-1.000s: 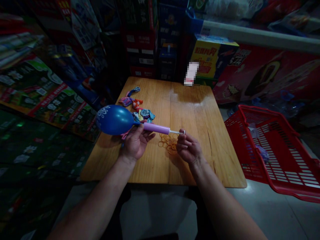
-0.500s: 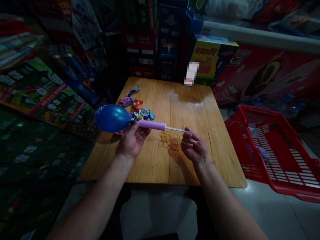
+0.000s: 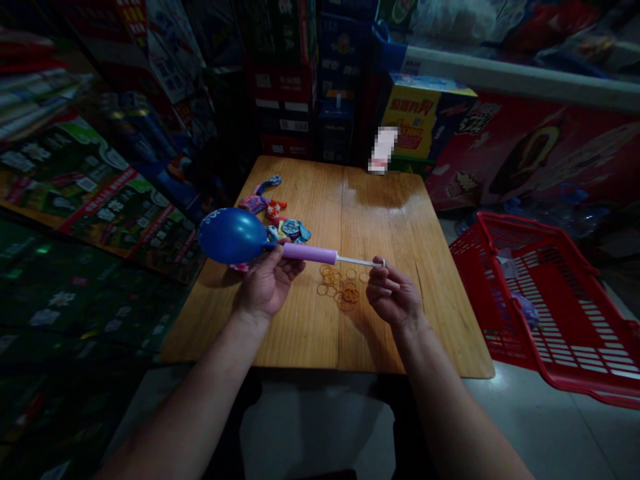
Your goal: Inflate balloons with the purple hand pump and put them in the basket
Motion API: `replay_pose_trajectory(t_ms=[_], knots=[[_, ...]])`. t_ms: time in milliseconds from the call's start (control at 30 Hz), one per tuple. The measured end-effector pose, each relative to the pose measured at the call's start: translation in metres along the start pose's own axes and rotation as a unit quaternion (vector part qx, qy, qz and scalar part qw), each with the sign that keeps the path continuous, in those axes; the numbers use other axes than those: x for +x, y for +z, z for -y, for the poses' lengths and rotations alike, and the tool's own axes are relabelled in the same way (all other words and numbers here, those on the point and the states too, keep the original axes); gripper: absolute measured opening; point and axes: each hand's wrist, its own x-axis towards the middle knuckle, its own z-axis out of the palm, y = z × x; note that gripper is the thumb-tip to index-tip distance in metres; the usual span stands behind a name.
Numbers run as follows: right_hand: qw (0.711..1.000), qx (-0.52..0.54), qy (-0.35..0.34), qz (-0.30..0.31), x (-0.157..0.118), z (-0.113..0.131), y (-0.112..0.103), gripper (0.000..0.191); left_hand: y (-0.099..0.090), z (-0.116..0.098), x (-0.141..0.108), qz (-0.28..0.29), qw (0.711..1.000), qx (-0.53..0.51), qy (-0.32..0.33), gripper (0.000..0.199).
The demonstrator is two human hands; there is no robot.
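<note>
My left grip (image 3: 269,283) closes round the smooth purple hand pump (image 3: 309,253); one taut, glossy blue balloon (image 3: 233,235) is filled on its nozzle, held above the wooden bench (image 3: 300,333); my right grip (image 3: 394,293) pinches the ring end of the thin plunger rod (image 3: 357,261); limp printed balloons (image 3: 283,223) and loose amber rubber bands (image 3: 337,290) lie unused on the bench.

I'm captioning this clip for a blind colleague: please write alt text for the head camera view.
A person's left hand grips a lilac plastic hand pump with an inflated blue balloon on its end, while the right hand reaches the pump's thin rod. Loose orange rubber bands and deflated multicoloured balloons lie on a wooden table.
</note>
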Motion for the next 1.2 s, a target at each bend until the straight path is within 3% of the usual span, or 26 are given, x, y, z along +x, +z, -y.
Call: replay_pose_trajectory(t_ms=[267, 533, 800, 933, 1067, 1200], knots=[[0.998, 0.016, 0.054, -0.024, 0.011, -0.035, -0.001, 0.016, 0.004, 0.017, -0.012, 0.036, 0.998, 0.020, -0.055, 0.025], [1.000, -0.003, 0.008, -0.003, 0.004, -0.004, 0.003, 0.012, 0.001, -0.008, 0.002, -0.007, 1.000, 0.009, 0.013, 0.025], [0.998, 0.009, 0.053, -0.020, 0.011, -0.033, -0.001, 0.011, 0.007, 0.021, -0.012, 0.033, 0.998, 0.021, -0.041, 0.023], [0.999, 0.004, 0.054, 0.000, 0.009, -0.016, -0.002, 0.013, 0.004, 0.013, -0.005, 0.010, 0.999, 0.010, -0.035, 0.023], [1.000, -0.003, 0.007, 0.006, 0.005, 0.001, -0.005, 0.014, 0.000, -0.001, 0.003, -0.007, 1.000, 0.006, 0.005, 0.026], [0.999, -0.002, 0.033, -0.012, 0.006, -0.016, -0.006, 0.011, 0.002, 0.006, -0.005, 0.018, 1.000, 0.012, -0.010, 0.028]])
